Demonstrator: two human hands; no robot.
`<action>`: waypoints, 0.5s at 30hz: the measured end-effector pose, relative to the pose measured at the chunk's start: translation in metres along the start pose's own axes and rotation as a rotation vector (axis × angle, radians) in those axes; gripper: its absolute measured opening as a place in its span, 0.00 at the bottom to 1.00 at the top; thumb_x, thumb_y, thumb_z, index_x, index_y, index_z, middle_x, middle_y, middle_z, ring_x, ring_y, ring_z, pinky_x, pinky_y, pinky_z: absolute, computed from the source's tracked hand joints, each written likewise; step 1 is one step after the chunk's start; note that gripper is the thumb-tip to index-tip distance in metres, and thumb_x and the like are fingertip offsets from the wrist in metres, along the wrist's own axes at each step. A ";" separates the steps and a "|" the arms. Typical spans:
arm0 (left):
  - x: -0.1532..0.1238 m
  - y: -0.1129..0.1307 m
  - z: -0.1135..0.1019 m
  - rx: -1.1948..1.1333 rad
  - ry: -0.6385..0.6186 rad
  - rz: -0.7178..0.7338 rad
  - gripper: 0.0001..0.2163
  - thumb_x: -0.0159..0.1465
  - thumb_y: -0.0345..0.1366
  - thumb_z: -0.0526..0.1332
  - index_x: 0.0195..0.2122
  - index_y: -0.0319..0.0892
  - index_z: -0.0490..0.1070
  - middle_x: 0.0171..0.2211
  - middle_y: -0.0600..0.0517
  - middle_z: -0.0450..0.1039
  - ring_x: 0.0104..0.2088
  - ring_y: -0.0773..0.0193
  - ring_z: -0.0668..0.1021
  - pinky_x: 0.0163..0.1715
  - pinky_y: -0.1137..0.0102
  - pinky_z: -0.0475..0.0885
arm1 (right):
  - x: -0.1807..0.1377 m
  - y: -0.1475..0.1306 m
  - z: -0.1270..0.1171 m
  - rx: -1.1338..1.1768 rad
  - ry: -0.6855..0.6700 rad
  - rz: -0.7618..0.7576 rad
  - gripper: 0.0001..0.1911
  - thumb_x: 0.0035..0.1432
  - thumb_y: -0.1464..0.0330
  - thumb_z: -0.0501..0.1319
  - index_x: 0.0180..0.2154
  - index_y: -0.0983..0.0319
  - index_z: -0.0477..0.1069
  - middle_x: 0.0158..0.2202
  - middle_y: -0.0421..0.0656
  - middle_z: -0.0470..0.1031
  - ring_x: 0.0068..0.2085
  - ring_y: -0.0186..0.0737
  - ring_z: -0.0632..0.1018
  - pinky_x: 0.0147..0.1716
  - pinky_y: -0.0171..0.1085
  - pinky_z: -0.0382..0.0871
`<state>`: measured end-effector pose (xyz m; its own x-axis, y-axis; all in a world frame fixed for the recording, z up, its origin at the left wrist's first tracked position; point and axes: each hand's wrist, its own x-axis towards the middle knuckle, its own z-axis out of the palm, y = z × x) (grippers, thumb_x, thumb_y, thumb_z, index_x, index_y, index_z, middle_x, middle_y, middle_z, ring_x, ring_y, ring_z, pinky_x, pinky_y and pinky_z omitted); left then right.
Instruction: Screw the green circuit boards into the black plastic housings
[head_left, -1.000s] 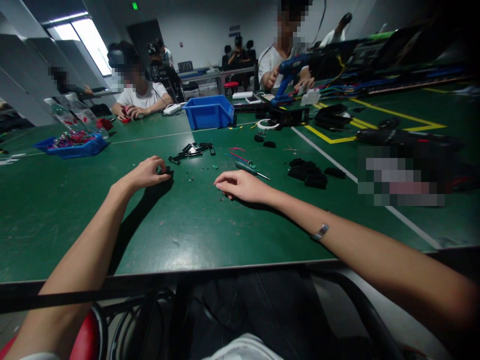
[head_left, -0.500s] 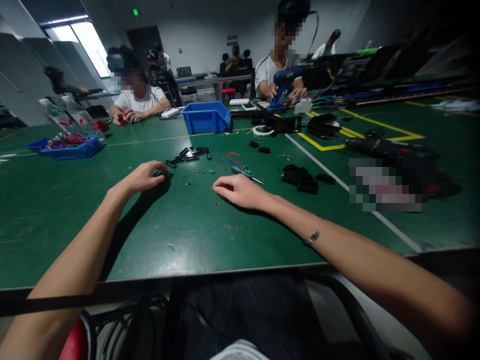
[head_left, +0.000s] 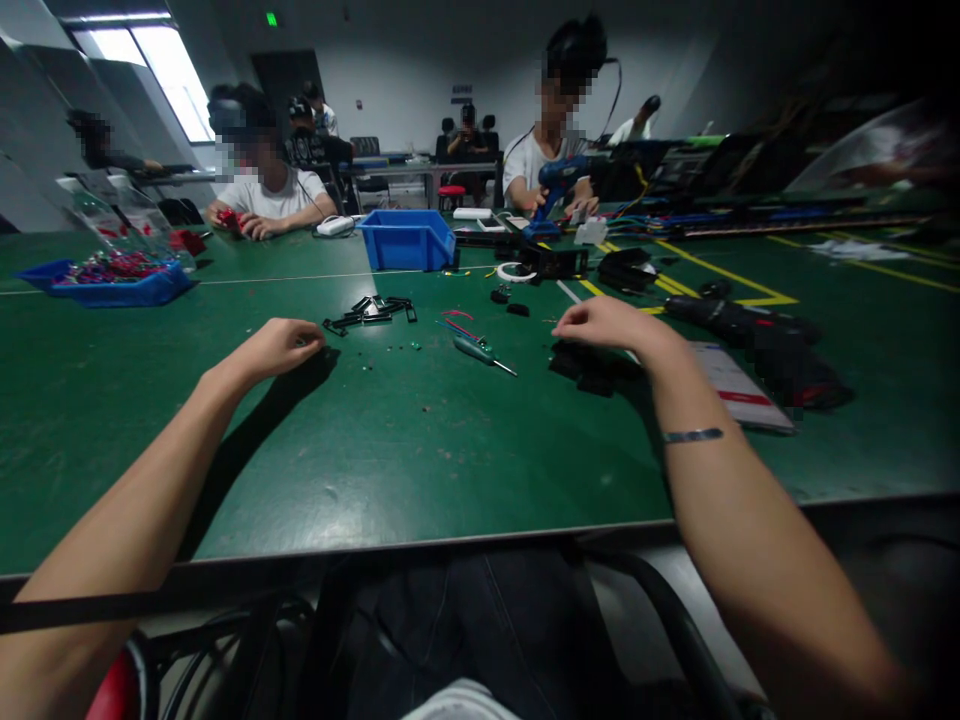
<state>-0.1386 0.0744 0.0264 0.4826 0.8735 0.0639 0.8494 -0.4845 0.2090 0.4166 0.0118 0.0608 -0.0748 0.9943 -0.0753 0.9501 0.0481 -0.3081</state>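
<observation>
Green table point(head_left: 450, 470), near edge first. Left hand point(head_left: 281, 345) rests on it, fingers curled in toward the palm; whatever may sit inside the curl is hidden. Right hand point(head_left: 609, 325) lies farther out and to the right, its fingers held together and bent, tips pointing left. Pinching or not: cannot tell. Pile of black parts point(head_left: 592, 372) lies directly under that palm, just below the fingertips, partly in shadow. Screwdriver point(head_left: 480, 352) between the hands. Beyond: black frames point(head_left: 371, 310), blue bin point(head_left: 409, 240).

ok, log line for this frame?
left hand curled on table | right hand over black parts pile | screwdriver lying between hands
</observation>
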 end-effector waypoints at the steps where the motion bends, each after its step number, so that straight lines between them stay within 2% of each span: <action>1: 0.000 0.000 0.000 -0.002 0.001 -0.003 0.16 0.72 0.44 0.64 0.54 0.38 0.74 0.52 0.46 0.77 0.49 0.56 0.81 0.49 0.58 0.81 | -0.002 0.006 -0.004 0.003 -0.062 0.008 0.17 0.65 0.55 0.66 0.40 0.63 0.81 0.37 0.44 0.81 0.36 0.39 0.78 0.39 0.41 0.73; 3: 0.000 -0.001 0.000 -0.006 0.006 -0.006 0.16 0.72 0.44 0.64 0.54 0.38 0.75 0.52 0.46 0.77 0.49 0.56 0.81 0.49 0.58 0.81 | -0.007 0.013 -0.008 0.018 -0.177 0.009 0.20 0.60 0.51 0.67 0.38 0.61 0.83 0.31 0.44 0.79 0.30 0.38 0.75 0.32 0.39 0.67; 6: 0.001 0.000 0.001 -0.016 0.011 -0.001 0.15 0.73 0.44 0.64 0.53 0.38 0.75 0.51 0.46 0.77 0.48 0.57 0.81 0.50 0.58 0.81 | -0.010 0.012 -0.008 0.037 -0.275 -0.004 0.24 0.54 0.47 0.67 0.38 0.60 0.84 0.26 0.43 0.75 0.25 0.36 0.69 0.26 0.39 0.60; 12: 0.001 0.003 0.005 -0.037 -0.009 0.024 0.15 0.73 0.44 0.63 0.53 0.39 0.75 0.50 0.46 0.78 0.48 0.58 0.81 0.51 0.57 0.80 | -0.010 0.008 -0.006 0.033 -0.312 -0.043 0.24 0.49 0.46 0.70 0.33 0.60 0.83 0.26 0.43 0.74 0.25 0.34 0.67 0.25 0.37 0.58; 15: 0.001 0.003 0.006 -0.038 -0.016 0.019 0.15 0.73 0.44 0.63 0.53 0.39 0.75 0.50 0.46 0.78 0.48 0.58 0.81 0.51 0.57 0.80 | -0.010 0.010 -0.004 0.022 -0.236 -0.078 0.21 0.45 0.49 0.72 0.30 0.59 0.84 0.25 0.43 0.76 0.26 0.35 0.70 0.25 0.37 0.61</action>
<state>-0.1339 0.0734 0.0214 0.5021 0.8632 0.0524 0.8316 -0.4986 0.2445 0.4285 0.0026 0.0625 -0.2190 0.9379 -0.2691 0.9321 0.1196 -0.3420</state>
